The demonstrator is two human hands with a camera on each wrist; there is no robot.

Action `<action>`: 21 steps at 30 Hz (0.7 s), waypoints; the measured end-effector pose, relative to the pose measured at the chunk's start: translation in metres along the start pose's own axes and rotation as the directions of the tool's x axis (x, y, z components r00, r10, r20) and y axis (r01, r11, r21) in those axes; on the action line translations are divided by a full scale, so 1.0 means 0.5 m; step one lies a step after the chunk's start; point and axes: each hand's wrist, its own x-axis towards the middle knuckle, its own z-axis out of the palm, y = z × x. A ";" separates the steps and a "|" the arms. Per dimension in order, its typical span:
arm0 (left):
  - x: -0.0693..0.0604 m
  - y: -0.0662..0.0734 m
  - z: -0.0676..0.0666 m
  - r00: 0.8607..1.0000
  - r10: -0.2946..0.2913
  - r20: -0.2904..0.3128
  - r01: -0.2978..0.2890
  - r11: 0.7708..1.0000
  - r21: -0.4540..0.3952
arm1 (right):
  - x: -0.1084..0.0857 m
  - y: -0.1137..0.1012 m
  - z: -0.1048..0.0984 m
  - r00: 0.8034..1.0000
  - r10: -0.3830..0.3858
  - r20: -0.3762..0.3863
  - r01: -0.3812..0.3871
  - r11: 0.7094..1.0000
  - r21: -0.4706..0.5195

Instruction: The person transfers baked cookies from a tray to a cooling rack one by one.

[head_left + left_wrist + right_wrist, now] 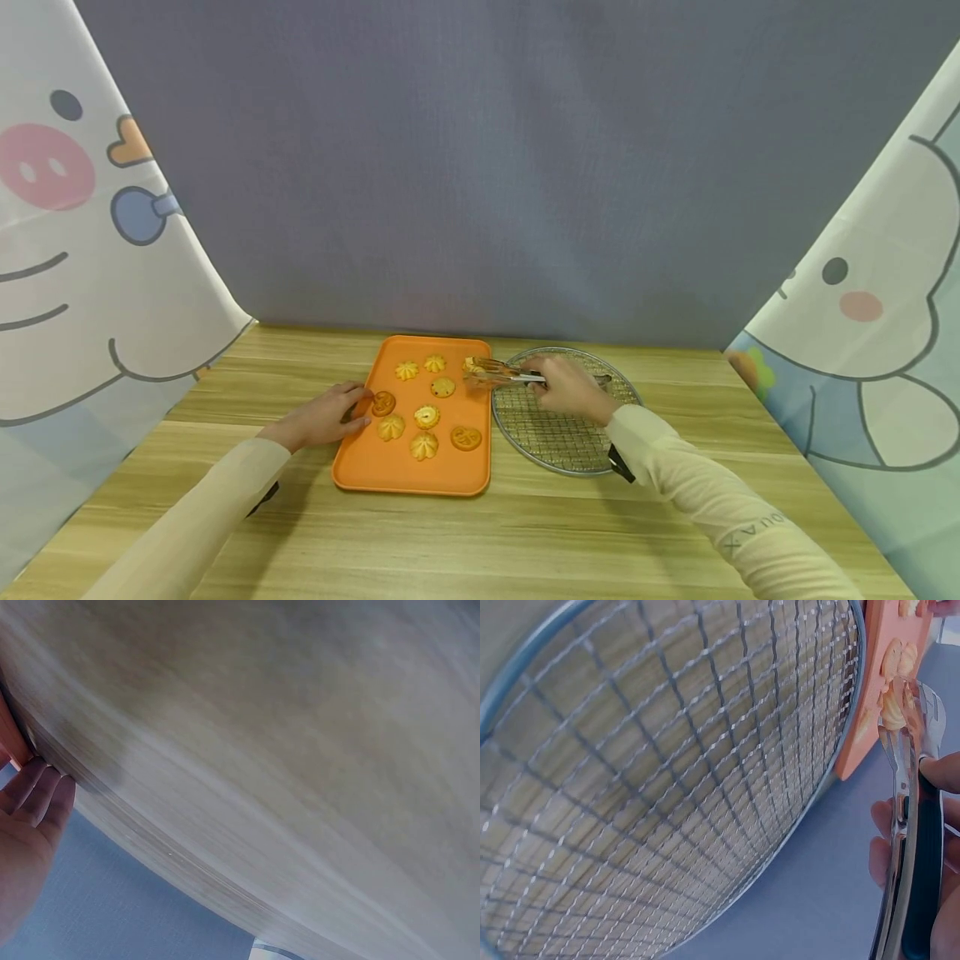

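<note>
An orange tray lies on the table, bearing several cookies: ridged flower-shaped ones, a speckled round one and browner round ones. My left hand holds the tray's left rim, beside a brown cookie; the left wrist view catches its fingers at the tray's edge. My right hand grips metal tongs with dark handles. Between the tongs' heads, over the tray's right rim, sits a pale yellow ridged cookie, partly hidden by the metal.
Right of the tray, close to its edge, a round wire rack lies under my right hand and forearm. A grey-blue cloth hangs behind the wooden table, and cartoon-printed curtains flank both sides.
</note>
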 end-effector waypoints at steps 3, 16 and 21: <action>0.001 0.000 0.001 1.000 0.011 -0.011 -0.011 1.000 0.005 | -0.005 0.011 -0.008 1.000 0.008 -0.002 -0.008 1.000 0.009; 0.002 -0.004 -0.001 0.999 0.032 -0.014 -0.031 0.999 0.009 | -0.039 0.071 -0.023 0.994 0.108 0.000 -0.108 0.994 0.001; 0.002 -0.006 0.001 0.999 0.046 -0.025 -0.046 0.999 0.009 | -0.048 0.092 -0.024 0.991 0.135 -0.006 -0.135 0.991 0.012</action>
